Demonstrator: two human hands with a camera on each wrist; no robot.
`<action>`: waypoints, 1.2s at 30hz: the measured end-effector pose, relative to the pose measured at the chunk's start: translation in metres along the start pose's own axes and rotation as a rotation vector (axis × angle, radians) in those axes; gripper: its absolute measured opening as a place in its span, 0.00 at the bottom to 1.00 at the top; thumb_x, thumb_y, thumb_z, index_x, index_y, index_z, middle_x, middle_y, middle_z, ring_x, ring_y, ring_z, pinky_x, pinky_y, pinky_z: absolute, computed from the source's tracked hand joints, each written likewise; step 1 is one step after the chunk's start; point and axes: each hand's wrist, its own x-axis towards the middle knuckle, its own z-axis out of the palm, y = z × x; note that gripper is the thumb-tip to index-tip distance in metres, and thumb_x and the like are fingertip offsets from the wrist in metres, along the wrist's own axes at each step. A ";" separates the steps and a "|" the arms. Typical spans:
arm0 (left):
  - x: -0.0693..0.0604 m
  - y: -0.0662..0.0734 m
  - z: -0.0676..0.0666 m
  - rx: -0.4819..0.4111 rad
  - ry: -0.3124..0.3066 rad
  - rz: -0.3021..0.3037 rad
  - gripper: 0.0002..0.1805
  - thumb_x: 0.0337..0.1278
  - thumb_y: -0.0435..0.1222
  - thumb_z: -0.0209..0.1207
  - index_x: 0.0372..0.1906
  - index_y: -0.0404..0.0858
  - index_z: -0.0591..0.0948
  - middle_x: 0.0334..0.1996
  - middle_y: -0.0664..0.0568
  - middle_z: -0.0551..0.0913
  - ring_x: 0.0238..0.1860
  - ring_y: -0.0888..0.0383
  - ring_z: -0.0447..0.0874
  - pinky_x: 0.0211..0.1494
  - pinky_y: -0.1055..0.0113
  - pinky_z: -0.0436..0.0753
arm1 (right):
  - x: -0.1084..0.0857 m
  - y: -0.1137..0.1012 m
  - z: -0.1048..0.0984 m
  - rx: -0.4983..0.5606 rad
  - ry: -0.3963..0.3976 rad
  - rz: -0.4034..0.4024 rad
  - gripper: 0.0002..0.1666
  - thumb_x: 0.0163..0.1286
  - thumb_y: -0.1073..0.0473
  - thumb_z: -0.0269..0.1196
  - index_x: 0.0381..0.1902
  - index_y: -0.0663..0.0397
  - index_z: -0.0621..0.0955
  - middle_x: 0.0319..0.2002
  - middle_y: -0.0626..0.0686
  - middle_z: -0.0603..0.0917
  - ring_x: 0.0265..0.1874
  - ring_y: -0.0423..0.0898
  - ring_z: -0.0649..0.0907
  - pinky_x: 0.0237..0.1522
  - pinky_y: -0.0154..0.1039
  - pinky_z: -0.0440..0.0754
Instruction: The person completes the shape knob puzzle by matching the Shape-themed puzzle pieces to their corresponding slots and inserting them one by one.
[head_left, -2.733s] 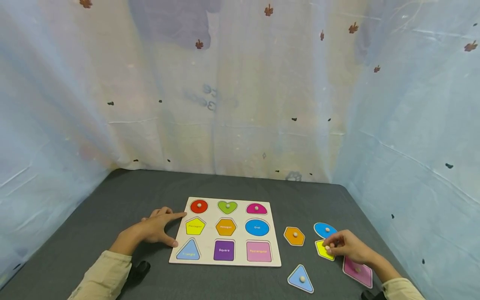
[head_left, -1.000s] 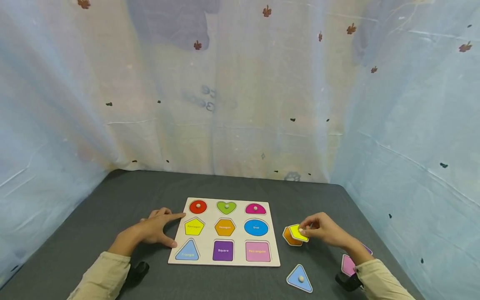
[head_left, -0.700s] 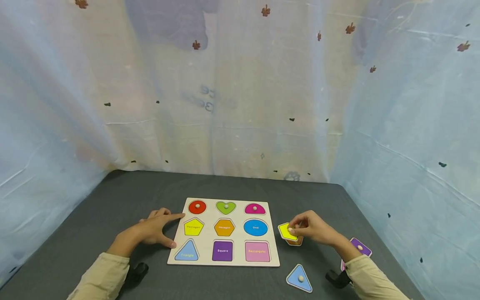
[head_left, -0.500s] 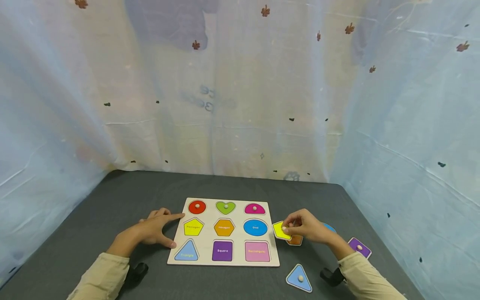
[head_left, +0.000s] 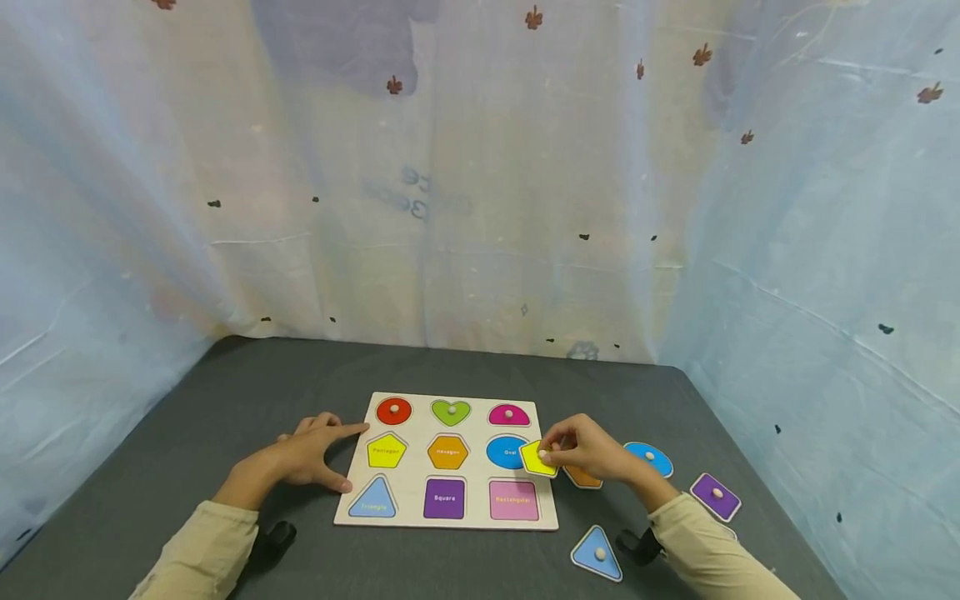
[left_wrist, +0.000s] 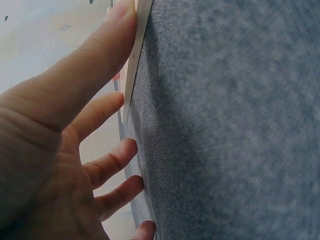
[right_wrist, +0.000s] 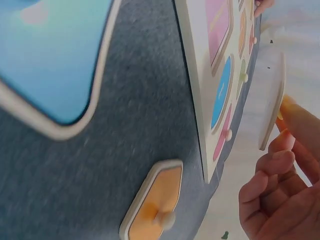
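A wooden peg puzzle board (head_left: 480, 518) lies on the table. Thumb and index finger of my left hand (head_left: 309, 457) touch its left edge, the other fingers spread; the left wrist view shows the board's edge (left_wrist: 131, 75) against them. My right hand (head_left: 588, 450) pinches the knob of a yellow pentagon piece (head_left: 534, 460). That piece is held above the board's right edge, partly covering the blue oval recess (head_left: 504, 451). In the right wrist view the pentagon piece (right_wrist: 276, 105) appears edge-on, raised off the board. The yellow pentagon recess (head_left: 386, 451) shows its printed base.
Knobbed red circle (head_left: 393, 411), green heart (head_left: 450, 412) and magenta half-circle (head_left: 509, 414) pieces sit in the top row. Loose on the grey table (head_left: 300, 558) are orange hexagon (head_left: 582, 478), blue oval (head_left: 649, 458), purple square (head_left: 715, 498) and blue triangle (head_left: 597, 554) pieces.
My right hand has picked up the yellow pentagon piece from the right and carried it left, past the orange hexagon piece, over the board's edge. The left hand has stayed at the board.
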 end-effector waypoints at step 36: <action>-0.001 0.000 -0.001 -0.009 0.004 0.012 0.56 0.34 0.55 0.80 0.75 0.52 0.68 0.62 0.42 0.69 0.63 0.38 0.64 0.57 0.26 0.64 | 0.075 -0.035 0.060 0.022 0.036 -0.063 0.07 0.67 0.61 0.69 0.38 0.59 0.89 0.27 0.54 0.81 0.20 0.37 0.70 0.25 0.28 0.68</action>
